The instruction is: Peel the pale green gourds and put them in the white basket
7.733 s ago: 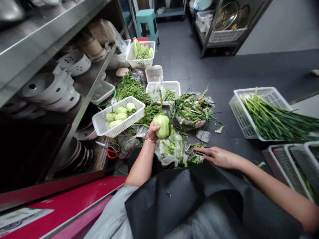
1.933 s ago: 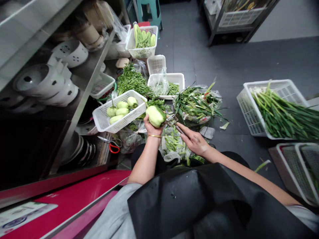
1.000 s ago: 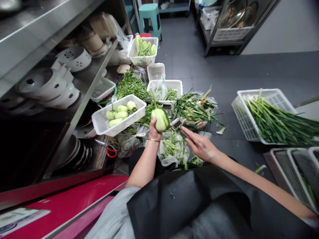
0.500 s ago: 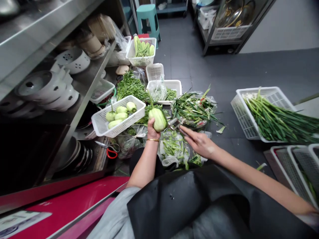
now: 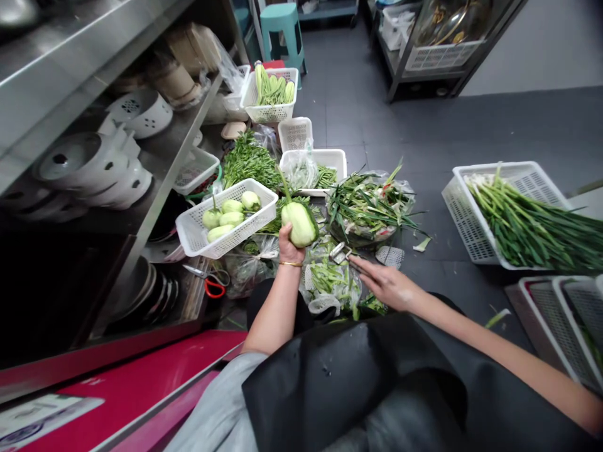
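My left hand is closed around a pale green eggplant, held with its stem pointing up and away from me. Much of its skin is off on the side I see, with a darker green strip along the right edge. My right hand grips a metal peeler, its head a little to the right of the eggplant and apart from it. Under both hands lies a heap of green peelings in a clear plastic bag. To the left, a white basket holds several pale eggplants.
Red-handled scissors lie at the left by the metal shelf. A pile of leafy trimmings sits ahead on the right. Farther right stands a white basket of green stalks. A teal stool is at the back.
My right hand and the peeler have moved down and to the right, away from the eggplant. My left hand still holds the eggplant in nearly the same place.
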`<state>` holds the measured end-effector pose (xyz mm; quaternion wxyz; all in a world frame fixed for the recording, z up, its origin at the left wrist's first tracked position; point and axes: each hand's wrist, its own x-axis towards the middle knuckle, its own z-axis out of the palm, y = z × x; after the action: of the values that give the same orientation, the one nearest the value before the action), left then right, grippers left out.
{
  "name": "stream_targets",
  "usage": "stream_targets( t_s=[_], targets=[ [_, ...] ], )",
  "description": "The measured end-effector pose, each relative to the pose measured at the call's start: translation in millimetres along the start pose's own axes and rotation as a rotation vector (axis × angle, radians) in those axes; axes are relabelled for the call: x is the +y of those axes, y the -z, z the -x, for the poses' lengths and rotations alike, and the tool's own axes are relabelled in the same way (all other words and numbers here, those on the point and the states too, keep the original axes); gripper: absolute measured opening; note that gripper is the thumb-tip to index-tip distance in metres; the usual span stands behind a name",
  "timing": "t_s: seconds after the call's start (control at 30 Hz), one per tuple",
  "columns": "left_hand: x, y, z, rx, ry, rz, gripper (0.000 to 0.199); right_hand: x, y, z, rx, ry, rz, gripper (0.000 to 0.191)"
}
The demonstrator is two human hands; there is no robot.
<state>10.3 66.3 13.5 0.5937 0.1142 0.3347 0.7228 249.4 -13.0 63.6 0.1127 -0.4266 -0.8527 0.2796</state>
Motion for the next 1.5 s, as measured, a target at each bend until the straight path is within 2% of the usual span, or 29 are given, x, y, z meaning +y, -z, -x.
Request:
stream_targets(
  t_s=[0.13, 0.2, 0.27, 0.33, 0.4, 0.47, 0.53, 0.57, 0.63, 0.7, 0.77, 0.83, 0.9, 0.93, 1.03, 1.07, 1.1, 1.17, 1.23, 1.27, 1.4, 1.5],
  targets=[
    [3.7, -3.4, 11.0, -0.140, 0.191, 0.035, 0.058, -21.3, 49.9, -60.8, 0.155, 0.055, -0.059, 0.049],
    [2.0, -3.0, 12.7, -0.181, 0.208, 0.015, 0.059, -34.7, 56.5, -89.3, 0.225, 0.054, -0.076, 0.048],
    [-1.1, -1.5, 11.2, -0.190, 0.160, 0.000, 0.058, -40.8, 45.1, -97.8, 0.257, 0.060, -0.097, 0.049],
    [-3.6, 0.6, 7.8, -0.155, 0.103, -0.013, 0.060, -36.9, 21.3, -81.0, 0.241, 0.089, -0.125, 0.051],
    [-3.7, 2.9, 4.5, -0.121, 0.101, -0.035, 0.063, -24.5, -1.3, -46.4, 0.179, 0.135, -0.141, 0.051],
    [-1.8, 4.6, 3.1, -0.134, 0.125, -0.065, 0.067, -10.6, -8.2, -11.6, 0.117, 0.165, -0.137, 0.049],
    [0.5, 4.9, 4.2, -0.185, 0.114, -0.096, 0.070, -4.4, 5.2, 5.4, 0.125, 0.138, -0.129, 0.048],
    [1.1, 4.4, 5.3, -0.212, 0.098, -0.114, 0.071, -5.9, 17.2, 4.6, 0.152, 0.112, -0.123, 0.048],
    [1.3, 2.4, 8.1, -0.258, 0.071, -0.154, 0.074, -16.8, 42.7, -12.5, 0.208, 0.069, -0.111, 0.049],
    [0.5, 0.4, 10.5, -0.297, 0.061, -0.186, 0.076, -30.9, 58.9, -38.2, 0.232, 0.083, -0.108, 0.049],
    [-1.2, -0.5, 13.0, -0.317, 0.049, -0.205, 0.075, -39.7, 61.5, -55.8, 0.238, 0.118, -0.126, 0.049],
    [-5.6, -0.1, 17.7, -0.329, 0.054, -0.219, 0.073, -38.9, 57.7, -55.9, 0.245, 0.118, -0.156, 0.050],
    [-14.8, -0.2, 25.9, -0.351, 0.134, -0.220, 0.071, -30.2, 59.4, -41.2, 0.202, 0.056, -0.210, 0.049],
    [-21.1, -1.0, 31.2, -0.363, 0.204, -0.209, 0.070, -24.6, 64.6, -31.6, 0.129, 0.024, -0.260, 0.048],
    [-40.2, -6.8, 47.3, -0.355, 0.422, -0.130, 0.063, -11.4, 91.9, -11.4, -0.223, 0.015, -0.477, 0.049],
    [-44.3, -9.2, 51.0, -0.354, 0.479, -0.097, 0.062, -9.6, 101.0, -10.0, -0.272, 0.017, -0.538, 0.051],
    [-46.4, -11.5, 53.1, -0.360, 0.521, -0.066, 0.063, -9.1, 108.0, -11.5, -0.243, 0.006, -0.566, 0.052],
    [-44.7, -15.0, 52.1, -0.378, 0.550, -0.010, 0.067, -11.3, 113.0, -21.1, -0.018, -0.062, -0.496, 0.053],
    [-37.9, -16.6, 45.9, -0.370, 0.506, 0.013, 0.071, -15.6, 104.2, -35.2, 0.198, -0.118, -0.319, 0.051],
    [-34.0, -16.9, 42.1, -0.350, 0.461, 0.006, 0.069, -18.0, 95.1, -42.0, 0.247, -0.121, -0.236, 0.050],
    [-29.4, -15.1, 34.1, -0.288, 0.267, -0.058, 0.060, -25.9, 43.0, -48.6, 0.281, -0.028, -0.161, 0.050],
    [-42.5, -11.3, 41.0, -0.309, 0.276, -0.112, 0.058, -23.1, 15.1, -23.0, 0.301, -0.082, -0.185, 0.053]
  ],
)
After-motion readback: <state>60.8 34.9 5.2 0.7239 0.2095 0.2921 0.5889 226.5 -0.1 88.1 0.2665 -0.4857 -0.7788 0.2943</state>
